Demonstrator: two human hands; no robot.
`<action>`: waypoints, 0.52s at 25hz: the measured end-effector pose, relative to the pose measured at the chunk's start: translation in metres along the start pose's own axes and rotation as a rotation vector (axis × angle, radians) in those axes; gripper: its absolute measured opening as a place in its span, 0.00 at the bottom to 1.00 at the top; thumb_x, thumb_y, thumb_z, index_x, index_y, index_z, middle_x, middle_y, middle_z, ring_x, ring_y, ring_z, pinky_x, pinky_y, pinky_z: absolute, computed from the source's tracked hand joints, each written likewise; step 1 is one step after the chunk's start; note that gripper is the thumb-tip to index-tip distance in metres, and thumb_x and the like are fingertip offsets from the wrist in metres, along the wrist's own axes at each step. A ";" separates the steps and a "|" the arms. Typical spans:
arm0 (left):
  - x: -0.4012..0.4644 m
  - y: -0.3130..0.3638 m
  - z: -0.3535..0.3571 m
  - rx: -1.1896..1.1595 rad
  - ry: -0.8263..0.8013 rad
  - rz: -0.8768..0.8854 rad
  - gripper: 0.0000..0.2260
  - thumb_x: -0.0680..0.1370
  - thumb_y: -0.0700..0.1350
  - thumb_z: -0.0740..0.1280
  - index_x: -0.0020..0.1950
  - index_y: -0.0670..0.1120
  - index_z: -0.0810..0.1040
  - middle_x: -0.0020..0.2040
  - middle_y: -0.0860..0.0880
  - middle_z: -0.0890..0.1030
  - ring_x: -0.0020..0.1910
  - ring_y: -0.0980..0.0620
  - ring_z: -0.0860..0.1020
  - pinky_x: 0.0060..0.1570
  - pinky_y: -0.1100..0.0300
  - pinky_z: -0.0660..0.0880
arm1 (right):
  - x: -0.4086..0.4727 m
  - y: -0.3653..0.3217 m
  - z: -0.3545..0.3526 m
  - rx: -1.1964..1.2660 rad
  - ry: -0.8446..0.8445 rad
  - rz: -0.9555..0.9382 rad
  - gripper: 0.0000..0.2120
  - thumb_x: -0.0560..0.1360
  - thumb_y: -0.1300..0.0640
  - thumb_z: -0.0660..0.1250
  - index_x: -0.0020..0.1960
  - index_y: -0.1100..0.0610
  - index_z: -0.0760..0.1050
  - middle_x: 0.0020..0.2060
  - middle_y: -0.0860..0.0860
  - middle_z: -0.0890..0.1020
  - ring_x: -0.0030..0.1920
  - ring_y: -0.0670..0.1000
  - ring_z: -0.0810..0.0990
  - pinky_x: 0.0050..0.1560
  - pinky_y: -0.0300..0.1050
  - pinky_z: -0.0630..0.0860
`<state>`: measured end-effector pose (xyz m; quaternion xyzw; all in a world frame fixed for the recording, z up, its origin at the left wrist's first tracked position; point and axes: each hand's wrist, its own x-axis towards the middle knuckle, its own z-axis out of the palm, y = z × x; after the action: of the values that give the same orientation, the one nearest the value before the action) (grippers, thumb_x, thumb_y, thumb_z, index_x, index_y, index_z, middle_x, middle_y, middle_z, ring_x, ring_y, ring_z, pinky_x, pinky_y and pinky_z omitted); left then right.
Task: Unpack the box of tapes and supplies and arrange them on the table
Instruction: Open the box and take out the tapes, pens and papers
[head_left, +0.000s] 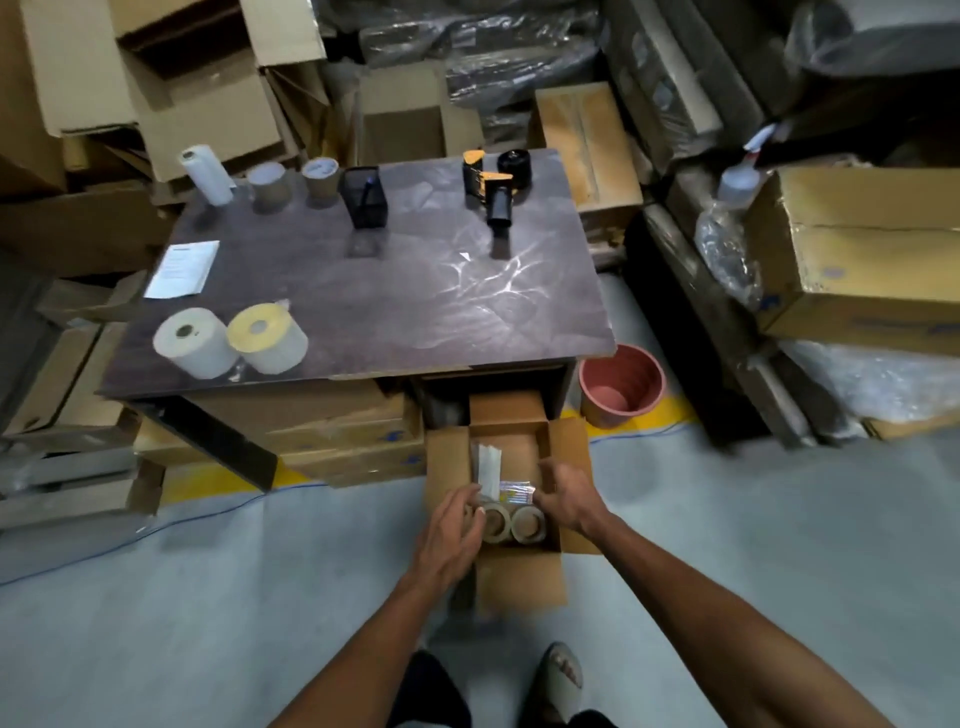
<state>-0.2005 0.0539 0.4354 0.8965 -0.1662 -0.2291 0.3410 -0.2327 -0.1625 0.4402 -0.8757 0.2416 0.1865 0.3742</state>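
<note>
Down at my feet, a sandalled foot shows on the grey floor, and both my arms reach forward into the open cardboard box on the floor in front of the table. My left hand has its fingers curled at the left side of a brown tape roll; whether it truly grips it, I cannot tell. My right hand pinches a shiny clear packet lying just above a second tape roll. The hands are apart, one each side of the box. A white wrapped bundle lies deeper inside.

Moving up, a pink bucket stands beside the dark table. On it, near me, two fat paper rolls touch. Further back: a paper sheet, a black mesh holder, a tape dispenser, two tape rolls and a white upright roll.
</note>
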 end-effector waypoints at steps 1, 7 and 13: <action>0.002 0.000 0.011 0.000 -0.019 -0.006 0.16 0.82 0.51 0.60 0.70 0.54 0.70 0.64 0.53 0.74 0.59 0.55 0.75 0.58 0.59 0.74 | 0.001 0.012 0.002 -0.005 -0.004 0.013 0.28 0.76 0.52 0.71 0.74 0.57 0.69 0.70 0.56 0.75 0.68 0.56 0.74 0.65 0.45 0.71; 0.047 -0.043 0.078 0.006 -0.121 -0.022 0.17 0.82 0.50 0.61 0.71 0.52 0.70 0.68 0.52 0.73 0.65 0.53 0.73 0.66 0.54 0.73 | 0.048 0.071 0.043 -0.009 -0.016 0.091 0.27 0.77 0.56 0.70 0.74 0.57 0.68 0.68 0.57 0.76 0.65 0.57 0.76 0.64 0.46 0.73; 0.113 -0.132 0.161 0.091 -0.173 -0.003 0.20 0.81 0.52 0.62 0.72 0.53 0.69 0.71 0.50 0.72 0.70 0.48 0.71 0.70 0.51 0.69 | 0.126 0.142 0.124 -0.038 -0.098 0.153 0.25 0.72 0.49 0.74 0.65 0.56 0.73 0.60 0.55 0.80 0.57 0.55 0.79 0.59 0.47 0.78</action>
<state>-0.1714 0.0107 0.2047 0.8883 -0.2038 -0.2982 0.2838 -0.2279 -0.1918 0.2152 -0.8515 0.2858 0.2618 0.3533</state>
